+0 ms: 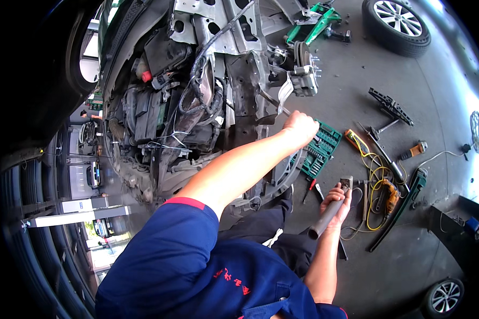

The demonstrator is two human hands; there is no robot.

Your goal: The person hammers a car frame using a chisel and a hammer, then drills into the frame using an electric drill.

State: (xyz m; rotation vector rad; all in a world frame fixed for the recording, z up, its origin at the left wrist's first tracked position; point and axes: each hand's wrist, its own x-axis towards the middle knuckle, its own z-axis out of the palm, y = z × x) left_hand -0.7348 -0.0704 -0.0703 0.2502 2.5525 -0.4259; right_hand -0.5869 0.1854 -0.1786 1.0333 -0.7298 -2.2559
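Observation:
My left arm reaches across to the stripped front end of a car (pixel 245 80). The fist of my left hand (pixel 301 129) is closed around a metal bar (pixel 275 103), whose far end meets the body metal beside the brake disc (pixel 302 54). Lower and to the right, the fingers of my right hand (pixel 336 204) wrap around a hammer (pixel 324 219) with a thick grey handle. Its small metal head points up and away from me. The two hands are apart, and the hammer does not touch the bar.
Beyond my left hand lies an open green socket set (pixel 324 149). An orange drill (pixel 391 198), an angle grinder (pixel 414 150), a yellow cable and a long green pipe wrench (pixel 418 186) lie to the right. A wheel (pixel 396 24) and a green floor jack (pixel 316 24) are farther off.

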